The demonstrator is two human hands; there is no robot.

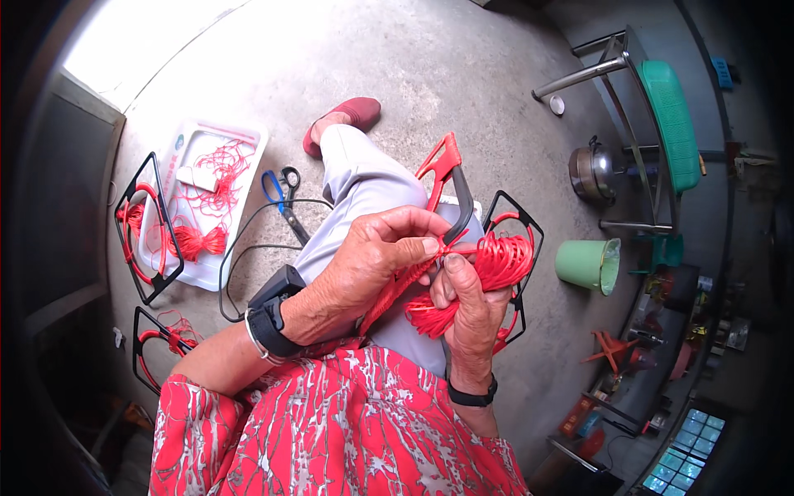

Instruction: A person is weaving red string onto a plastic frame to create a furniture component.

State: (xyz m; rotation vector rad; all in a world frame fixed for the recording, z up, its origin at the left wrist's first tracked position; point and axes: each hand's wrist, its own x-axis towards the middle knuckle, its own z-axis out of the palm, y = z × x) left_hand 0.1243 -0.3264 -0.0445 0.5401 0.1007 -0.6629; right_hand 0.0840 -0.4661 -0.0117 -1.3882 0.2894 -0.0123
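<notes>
A frame point(461, 201), partly wound in red and partly bare black, was held over the lap. Beside its bare part, the red cord point(463, 247) was pinched by the left hand point(376, 252), with thumb and forefinger clamped together on it. Just right of the frame, a looped hank point(509, 258) was held by the right hand point(475, 310); its fingers were curled around the loops. Whether the cord was knotted there could not be told, as it was partly covered.

The step in hand was judged to be the winding of the cord around the frame. By the next move, it seemed to be required that the cord be kept tight on the left while the hank was passed around the frame.

Scissors point(286, 207) and a tray point(246, 198) were placed left of the frame, a green bucket point(579, 263) to its right.
</notes>
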